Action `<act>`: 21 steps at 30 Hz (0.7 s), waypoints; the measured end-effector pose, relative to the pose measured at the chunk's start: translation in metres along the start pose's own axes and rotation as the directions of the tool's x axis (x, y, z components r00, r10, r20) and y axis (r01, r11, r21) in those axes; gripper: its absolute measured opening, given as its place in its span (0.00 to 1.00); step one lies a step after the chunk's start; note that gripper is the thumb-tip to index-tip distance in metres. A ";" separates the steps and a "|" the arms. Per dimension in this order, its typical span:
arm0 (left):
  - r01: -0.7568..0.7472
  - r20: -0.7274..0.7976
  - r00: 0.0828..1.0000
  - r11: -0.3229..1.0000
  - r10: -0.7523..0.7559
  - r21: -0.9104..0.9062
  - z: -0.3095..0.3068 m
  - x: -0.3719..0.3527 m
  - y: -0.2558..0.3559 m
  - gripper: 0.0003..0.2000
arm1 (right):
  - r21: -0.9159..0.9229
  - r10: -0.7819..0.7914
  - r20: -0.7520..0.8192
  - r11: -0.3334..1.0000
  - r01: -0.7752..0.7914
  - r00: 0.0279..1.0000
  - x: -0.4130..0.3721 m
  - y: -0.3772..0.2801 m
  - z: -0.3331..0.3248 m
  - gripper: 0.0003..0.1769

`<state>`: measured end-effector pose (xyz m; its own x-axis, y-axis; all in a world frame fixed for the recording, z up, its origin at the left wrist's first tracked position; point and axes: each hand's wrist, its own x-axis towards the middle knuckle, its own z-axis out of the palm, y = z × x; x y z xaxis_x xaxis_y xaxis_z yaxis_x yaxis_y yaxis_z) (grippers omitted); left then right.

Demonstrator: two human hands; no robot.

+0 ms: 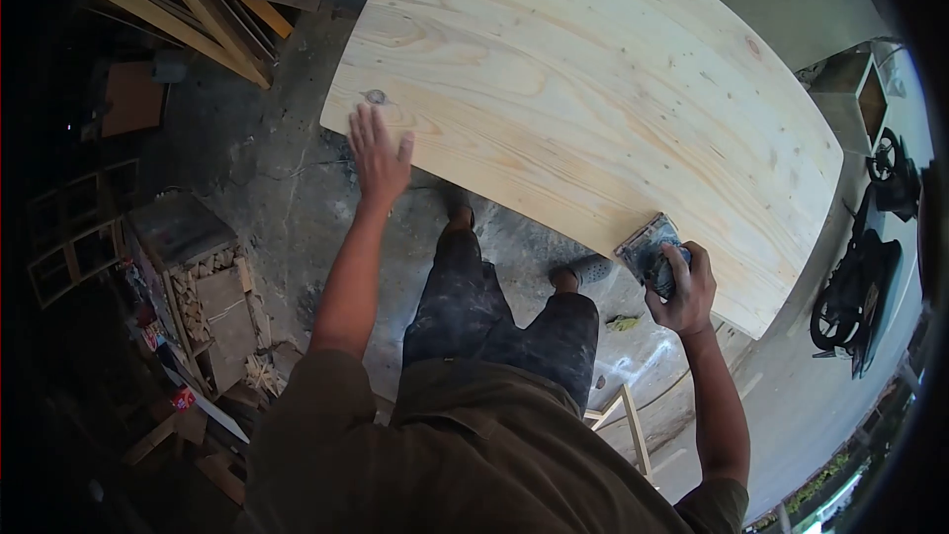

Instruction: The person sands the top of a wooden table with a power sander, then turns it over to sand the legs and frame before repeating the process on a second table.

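A large pale wooden panel [554, 89] with knots and wavy grain spans the upper middle of the view. My left hand [379, 156] lies at its near left edge, fingers stretched out on the wood just below a dark knot. Near the panel's front edge on the right, my right hand [689, 292] is wrapped round a dark blue and grey sander [649, 245]. The sander's flat base rests on the wood at the edge. My fingers cover part of its body.
Long boards [213, 15] lean at the upper left. A cabinet with wood scraps [213, 297] stands at the left. My legs and shoes are below the panel edge. A light wooden frame [636, 425] is at the lower right, and a motorcycle [852, 307] stands far right.
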<state>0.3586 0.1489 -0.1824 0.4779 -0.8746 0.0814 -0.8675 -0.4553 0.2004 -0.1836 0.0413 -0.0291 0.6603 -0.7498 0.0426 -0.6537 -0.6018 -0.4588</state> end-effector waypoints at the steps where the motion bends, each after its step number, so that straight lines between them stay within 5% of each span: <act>1: 0.088 -0.027 0.996 0.996 -0.087 0.029 0.004 0.023 -0.057 0.43 | 0.014 0.001 0.003 1.000 -0.001 1.000 0.022 -0.023 0.015 0.44; 2: 0.152 -0.081 0.985 0.987 -0.155 -0.048 0.008 0.046 -0.105 0.42 | 0.033 -0.001 0.010 0.999 0.001 1.000 0.045 -0.049 0.027 0.44; 4: 0.070 0.232 0.964 0.965 -0.130 0.254 0.059 0.091 -0.239 0.38 | 0.035 0.026 0.013 0.999 -0.026 1.000 0.087 -0.099 0.057 0.44; 7: 0.267 0.179 0.941 0.955 -0.288 0.131 0.029 0.142 -0.228 0.35 | 0.075 0.008 0.058 0.997 -0.012 0.998 0.149 -0.170 0.100 0.44; 9: 0.340 0.198 0.931 0.925 -0.306 -0.171 -0.011 0.163 -0.206 0.34 | 0.110 -0.025 0.077 0.994 0.017 0.997 0.193 -0.215 0.128 0.45; 12: 0.310 0.295 0.940 0.791 -0.172 -0.528 -0.088 0.171 -0.138 0.33 | 0.154 -0.095 0.124 0.985 0.075 0.988 0.253 -0.280 0.167 0.44; 16: 0.344 0.396 0.908 0.297 0.138 -0.891 -0.144 0.151 -0.112 0.31 | 0.246 -0.153 0.087 0.961 0.128 0.984 0.333 -0.354 0.228 0.41; 19: 0.270 0.262 0.959 0.622 -0.107 -0.735 -0.140 0.157 -0.123 0.27 | 0.291 -0.142 -0.021 0.946 0.142 0.990 0.391 -0.395 0.282 0.33; 21: 0.401 0.363 0.915 0.293 -0.178 -0.868 -0.120 0.177 -0.165 0.25 | 0.279 -0.136 -0.128 0.946 0.168 0.982 0.414 -0.408 0.293 0.32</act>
<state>0.6027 0.0891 -0.0842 0.5413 -0.7796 -0.3151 0.0574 -0.3396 0.9388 0.4649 0.0576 -0.0845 0.6905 -0.6896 0.2180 -0.4045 -0.6181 -0.6740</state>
